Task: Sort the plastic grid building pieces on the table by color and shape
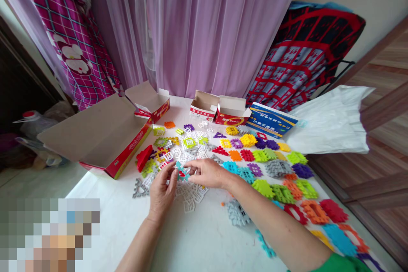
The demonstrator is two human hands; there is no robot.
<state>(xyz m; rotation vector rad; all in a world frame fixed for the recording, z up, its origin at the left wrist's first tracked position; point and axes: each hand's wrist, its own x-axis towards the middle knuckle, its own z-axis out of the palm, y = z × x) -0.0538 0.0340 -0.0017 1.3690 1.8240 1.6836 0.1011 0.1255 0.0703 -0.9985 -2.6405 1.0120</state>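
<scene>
Curtains (197,29) hung behind our table (188,242); above white pieces (189,204) our left hand (162,187) pinched a blue piece (178,165), our right hand (210,173) beside it, grip unclear; we seemed mid-handling, the next move wanting steadiness.

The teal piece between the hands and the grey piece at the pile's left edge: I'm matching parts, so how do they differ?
The teal piece shows red near its middle; the grey piece is plain grey. The teal piece is held by the left hand, the right hand close by; the grey piece lies on the table. Both have notched edges.
</scene>
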